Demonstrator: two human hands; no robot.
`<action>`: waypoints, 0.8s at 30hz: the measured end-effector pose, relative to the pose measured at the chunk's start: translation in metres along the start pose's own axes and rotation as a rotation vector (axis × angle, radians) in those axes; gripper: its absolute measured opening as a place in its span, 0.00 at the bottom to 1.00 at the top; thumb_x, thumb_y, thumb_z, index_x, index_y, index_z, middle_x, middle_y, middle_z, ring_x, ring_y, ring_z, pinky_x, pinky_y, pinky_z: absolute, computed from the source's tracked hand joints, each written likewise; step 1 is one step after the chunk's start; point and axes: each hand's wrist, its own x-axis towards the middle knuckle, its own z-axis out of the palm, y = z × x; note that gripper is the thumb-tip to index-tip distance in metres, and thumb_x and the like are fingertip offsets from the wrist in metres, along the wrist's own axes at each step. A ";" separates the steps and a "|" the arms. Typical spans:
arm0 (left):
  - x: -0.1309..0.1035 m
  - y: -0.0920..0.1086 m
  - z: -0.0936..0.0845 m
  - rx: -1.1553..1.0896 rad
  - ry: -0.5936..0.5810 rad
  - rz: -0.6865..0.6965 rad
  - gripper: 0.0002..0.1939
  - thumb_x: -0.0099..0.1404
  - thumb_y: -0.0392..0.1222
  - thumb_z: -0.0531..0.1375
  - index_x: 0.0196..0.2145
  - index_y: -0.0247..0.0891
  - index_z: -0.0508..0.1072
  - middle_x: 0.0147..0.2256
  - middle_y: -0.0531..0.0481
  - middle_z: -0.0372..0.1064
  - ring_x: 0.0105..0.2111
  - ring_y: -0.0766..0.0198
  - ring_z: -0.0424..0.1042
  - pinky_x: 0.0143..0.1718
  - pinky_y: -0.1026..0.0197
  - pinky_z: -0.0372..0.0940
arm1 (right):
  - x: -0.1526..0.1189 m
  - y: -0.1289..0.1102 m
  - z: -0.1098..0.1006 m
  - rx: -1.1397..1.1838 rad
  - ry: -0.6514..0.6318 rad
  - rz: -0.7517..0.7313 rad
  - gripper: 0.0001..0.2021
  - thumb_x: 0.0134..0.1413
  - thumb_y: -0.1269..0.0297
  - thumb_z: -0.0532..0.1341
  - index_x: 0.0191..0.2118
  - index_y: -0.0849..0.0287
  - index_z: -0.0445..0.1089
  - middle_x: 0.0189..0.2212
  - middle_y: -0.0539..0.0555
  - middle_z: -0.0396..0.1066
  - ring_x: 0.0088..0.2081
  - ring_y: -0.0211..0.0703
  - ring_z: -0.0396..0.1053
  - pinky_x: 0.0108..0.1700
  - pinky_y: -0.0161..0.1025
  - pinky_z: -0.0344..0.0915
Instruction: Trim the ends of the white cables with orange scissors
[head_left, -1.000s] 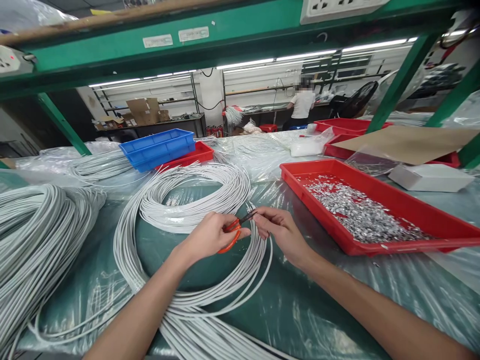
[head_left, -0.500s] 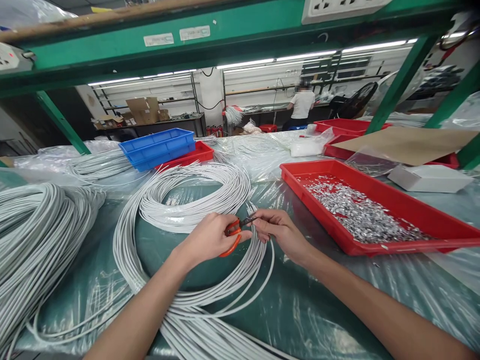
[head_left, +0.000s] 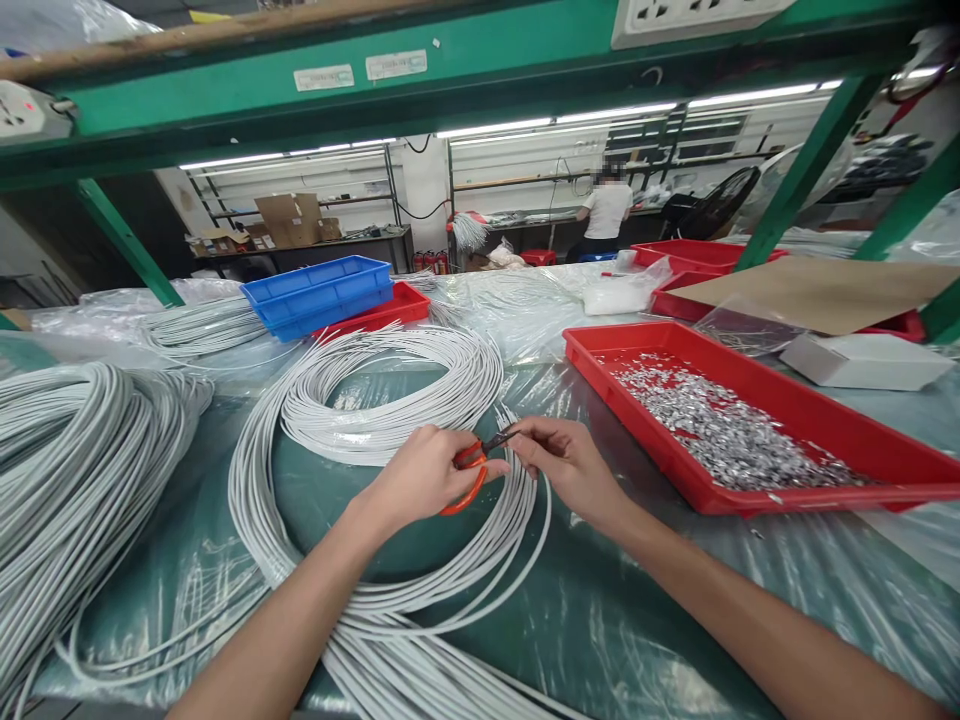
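My left hand is closed around orange-handled scissors, whose dark metal blades point right. Close beside the tips, my right hand is pinched shut on the end of a white cable; the fingers cover that end. The blades reach my right fingertips, and I cannot tell whether they touch the cable. Beneath both hands lies a large coil of white cables, with several cable ends bunched just behind my right fingers. A second white coil rests on its far side.
A red tray of small shiny metal pieces stands at right. Thick cable bundles lie at left. Blue trays sit at the back. A green shelf beam crosses overhead. A person is far behind.
Both hands stay almost in place, with the scissors still at my right fingertips. The whole view has shifted very slightly.
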 end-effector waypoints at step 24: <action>-0.003 0.008 0.011 -0.287 -0.046 -0.076 0.25 0.62 0.61 0.56 0.20 0.36 0.63 0.18 0.54 0.60 0.19 0.70 0.55 0.20 0.64 0.45 | -0.010 -0.004 0.001 -0.362 0.158 -0.258 0.10 0.59 0.63 0.59 0.27 0.58 0.68 0.24 0.51 0.67 0.27 0.40 0.63 0.31 0.38 0.59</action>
